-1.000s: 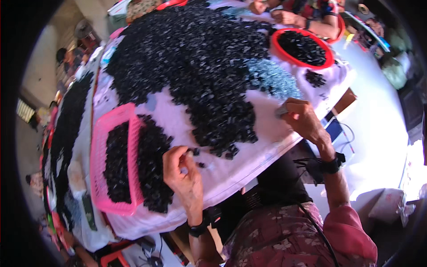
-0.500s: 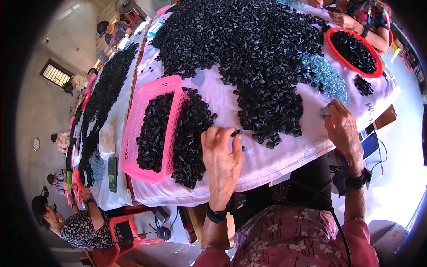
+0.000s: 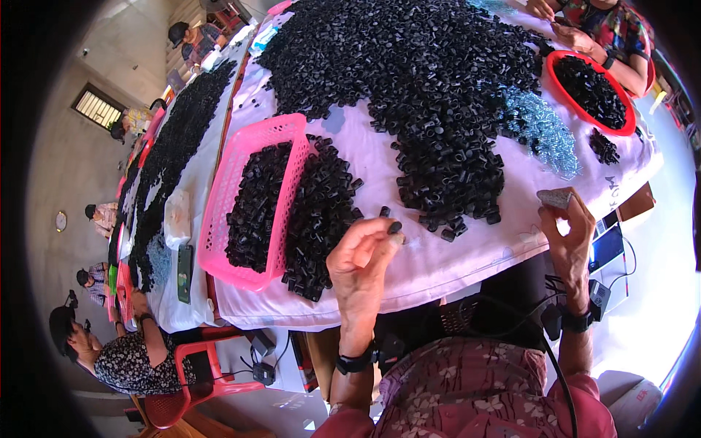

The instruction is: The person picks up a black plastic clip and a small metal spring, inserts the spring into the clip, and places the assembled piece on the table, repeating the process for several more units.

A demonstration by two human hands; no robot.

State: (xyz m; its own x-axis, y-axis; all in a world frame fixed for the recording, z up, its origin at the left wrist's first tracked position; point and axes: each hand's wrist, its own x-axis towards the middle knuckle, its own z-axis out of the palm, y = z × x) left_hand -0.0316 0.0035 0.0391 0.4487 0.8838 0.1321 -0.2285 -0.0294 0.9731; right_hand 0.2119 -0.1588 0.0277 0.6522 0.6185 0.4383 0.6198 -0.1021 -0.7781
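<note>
Between the thumb and forefinger of my left hand [image 3: 361, 257] is a small black tubular piece [image 3: 394, 228]. That hand hovers over the cloth, just right of a heap of like black pieces [image 3: 318, 219]. My right hand [image 3: 569, 230] is closed in a pinch near the table's front edge, with a rough grey strip [image 3: 555, 198] at its fingertips; what it is I cannot make out. Ahead of both hands spreads a large pile of black pieces [image 3: 445, 157]. Clear bluish small parts [image 3: 540, 131] lie beyond my right hand.
A pink plastic basket [image 3: 212, 226] holding black pieces stands on the left. At the far right is a red bowl [image 3: 629, 120] of black pieces, near a co-worker's hands [image 3: 573, 36]. A phone [image 3: 185, 274] lies on the neighbouring table. Several other people sit along the left side.
My left hand has turned, bringing the black piece up into plainer sight. My right hand has drawn slightly nearer and rotated, so the grey strip shows more. The view has shifted slightly.
</note>
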